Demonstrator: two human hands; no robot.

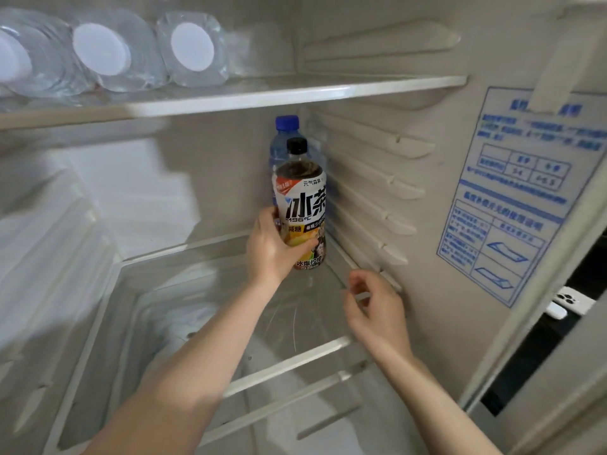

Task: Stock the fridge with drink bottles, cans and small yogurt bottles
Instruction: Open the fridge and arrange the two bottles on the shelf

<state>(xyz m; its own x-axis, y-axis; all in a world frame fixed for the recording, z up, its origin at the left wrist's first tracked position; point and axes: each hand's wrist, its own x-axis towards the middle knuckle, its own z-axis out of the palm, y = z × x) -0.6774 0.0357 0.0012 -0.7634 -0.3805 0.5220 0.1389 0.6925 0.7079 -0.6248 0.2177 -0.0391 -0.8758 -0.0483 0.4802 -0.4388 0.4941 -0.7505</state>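
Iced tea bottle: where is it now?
Head view, right of centre: the iced tea bottle, upright in the left hand, directly in front of the blue-capped water bottle by the fridge's right wall.

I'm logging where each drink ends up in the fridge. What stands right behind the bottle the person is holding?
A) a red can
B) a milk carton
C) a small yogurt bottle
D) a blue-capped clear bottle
D: a blue-capped clear bottle stands upright in the back right corner, just behind the iced tea bottle that the left hand grips.
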